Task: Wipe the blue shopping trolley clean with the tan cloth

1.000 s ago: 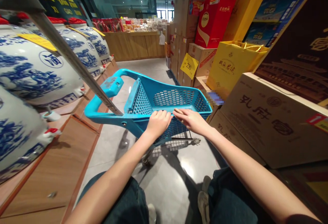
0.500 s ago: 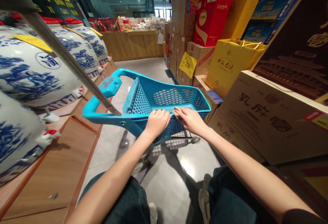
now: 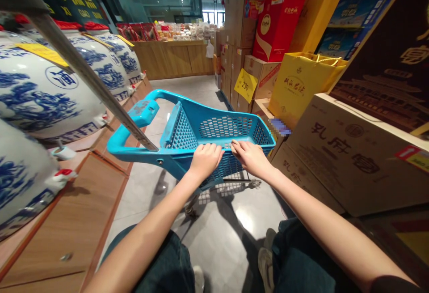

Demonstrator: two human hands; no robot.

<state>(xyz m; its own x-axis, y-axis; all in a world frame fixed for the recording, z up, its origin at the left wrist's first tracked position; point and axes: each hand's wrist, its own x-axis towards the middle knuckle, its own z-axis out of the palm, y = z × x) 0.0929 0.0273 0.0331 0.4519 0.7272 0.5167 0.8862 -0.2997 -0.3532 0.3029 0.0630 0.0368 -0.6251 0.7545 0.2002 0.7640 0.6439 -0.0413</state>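
A blue plastic shopping cart [image 3: 181,152] with perforated basket walls stands sideways in front of me, its handle to the left. My left hand [image 3: 207,159] is closed over the near rim of the basket, fingers wrapped around the edge. Just to its right, my right hand [image 3: 250,156] is at the same rim, fingers bent and pressed together. A small tan patch shows at its fingertips; I cannot make out what it is. The basket floor shows no goods in the visible part. A metal pole [image 3: 97,89] slants down in front of the cart's handle end.
Large blue-and-white jars [image 3: 36,91] with red covers stand on a wooden cabinet [image 3: 67,235] at left. On the right are stacked cartons [image 3: 362,159], a yellow gift bag [image 3: 298,87] and a red gift box [image 3: 278,24]. A goods counter [image 3: 177,58] stands at the back.
My right hand has shifted slightly right along the rim, and the tan patch at its fingertips shows less. My left hand and the cart stay in place.
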